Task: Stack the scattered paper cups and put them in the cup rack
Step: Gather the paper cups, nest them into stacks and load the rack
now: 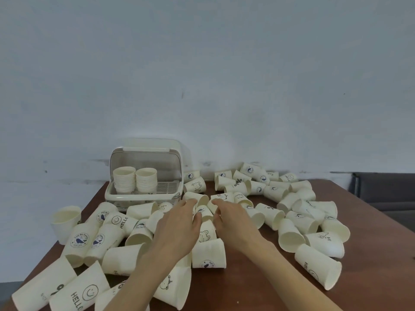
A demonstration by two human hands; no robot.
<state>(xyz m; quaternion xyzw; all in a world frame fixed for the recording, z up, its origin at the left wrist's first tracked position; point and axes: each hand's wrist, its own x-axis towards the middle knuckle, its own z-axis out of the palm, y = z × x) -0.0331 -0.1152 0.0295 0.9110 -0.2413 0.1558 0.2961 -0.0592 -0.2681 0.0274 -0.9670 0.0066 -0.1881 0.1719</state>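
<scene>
Both hands reached mid-desk: the left hand (179, 223) and right hand (233, 221), fingers loosely curled, flanked a toppled paper cup (203, 212) lying between their fingertips, firm grasp undeterminable, with the cup rack (143, 196) beyond-left near the desk's far edge.

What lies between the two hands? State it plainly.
In the head view, a small paper cup lies on its side between the fingertips of the left hand and the right hand, among other scattered cups.
</scene>
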